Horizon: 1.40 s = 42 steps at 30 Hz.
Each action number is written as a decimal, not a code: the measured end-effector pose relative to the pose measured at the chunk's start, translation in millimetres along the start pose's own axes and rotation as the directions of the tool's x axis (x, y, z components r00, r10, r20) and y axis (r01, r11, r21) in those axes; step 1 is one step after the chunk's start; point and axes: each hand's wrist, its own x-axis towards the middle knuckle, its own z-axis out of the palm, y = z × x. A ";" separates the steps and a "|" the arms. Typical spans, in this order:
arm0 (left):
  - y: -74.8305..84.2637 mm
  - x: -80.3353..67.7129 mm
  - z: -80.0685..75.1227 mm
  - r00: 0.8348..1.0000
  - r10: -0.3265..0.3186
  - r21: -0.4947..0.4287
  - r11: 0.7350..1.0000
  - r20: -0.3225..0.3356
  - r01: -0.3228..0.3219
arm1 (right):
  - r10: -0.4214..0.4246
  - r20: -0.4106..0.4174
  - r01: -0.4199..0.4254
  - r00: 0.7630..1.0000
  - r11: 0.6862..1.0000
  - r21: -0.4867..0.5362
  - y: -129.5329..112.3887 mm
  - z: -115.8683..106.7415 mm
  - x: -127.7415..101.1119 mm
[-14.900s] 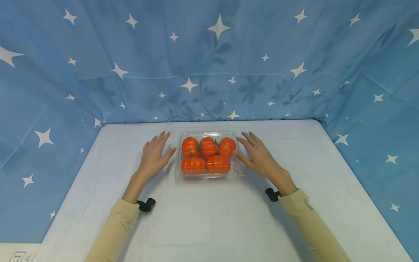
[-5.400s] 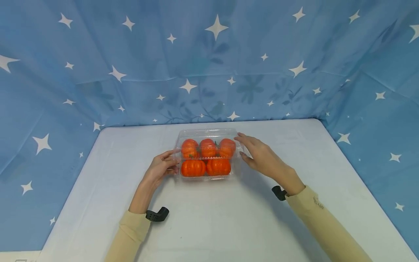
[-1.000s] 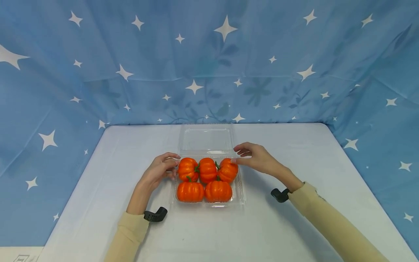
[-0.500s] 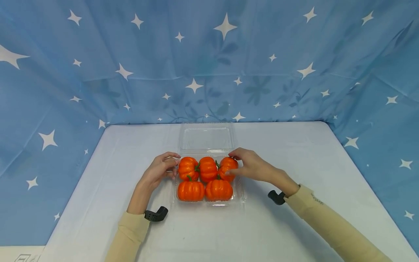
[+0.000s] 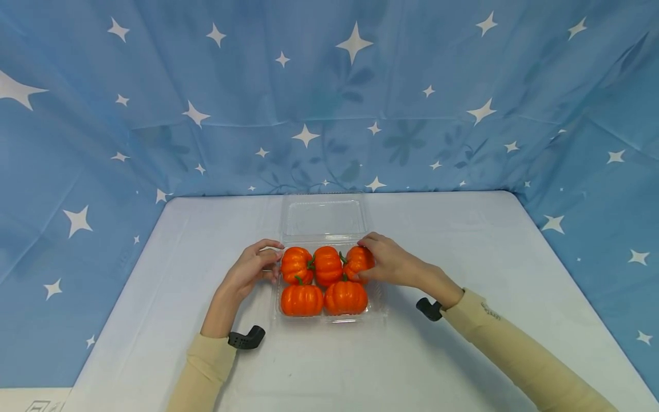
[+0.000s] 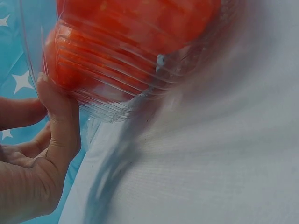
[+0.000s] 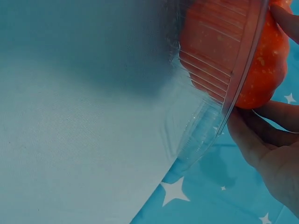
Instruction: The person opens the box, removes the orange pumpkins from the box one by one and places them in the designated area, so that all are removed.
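A clear plastic clamshell box (image 5: 345, 319) stands with its lid (image 5: 325, 218) folded back behind it. Several small orange toy pumpkins with green stems lie inside, three in the back row and two in front. My left hand (image 5: 246, 271) pinches the box's left rim, thumb and finger meeting at the edge in the left wrist view. My right hand (image 5: 396, 265) reaches over the right rim and grips the back-right pumpkin (image 5: 357, 260), thumb on its near side and fingers on its far side. That pumpkin (image 7: 261, 70) still sits in the box in the right wrist view.
The box stands on a white-covered table (image 5: 329, 366) in front of a blue curtain (image 5: 231, 86) with white stars. A black wrist camera (image 5: 247, 337) sticks out from the left wrist, another wrist camera (image 5: 429, 309) from the right.
Earlier the lid lay over the pumpkins; it is now folded back, and the box stands nearer. My right hand has moved from the rim onto the back-right pumpkin. My left hand stays at the rim.
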 end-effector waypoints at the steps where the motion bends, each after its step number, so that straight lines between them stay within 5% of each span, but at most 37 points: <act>1: 0.2 -0.1 0.0 1.000 0.000 0.000 1.000 -0.002 0.000 | -0.006 0.002 0.006 1.000 1.000 -0.005 0.2 -0.2 0.1; 20: -0.6 0.8 1.1 1.000 -0.001 -0.009 1.000 -0.003 0.001 | 0.008 0.063 -0.007 0.998 1.000 -0.017 -0.2 -3.3 2.7; 42: 0.2 -1.6 -1.2 1.000 0.014 0.004 1.000 0.001 -0.014 | -0.063 -0.009 0.063 0.998 0.998 0.009 1.6 -6.9 -2.1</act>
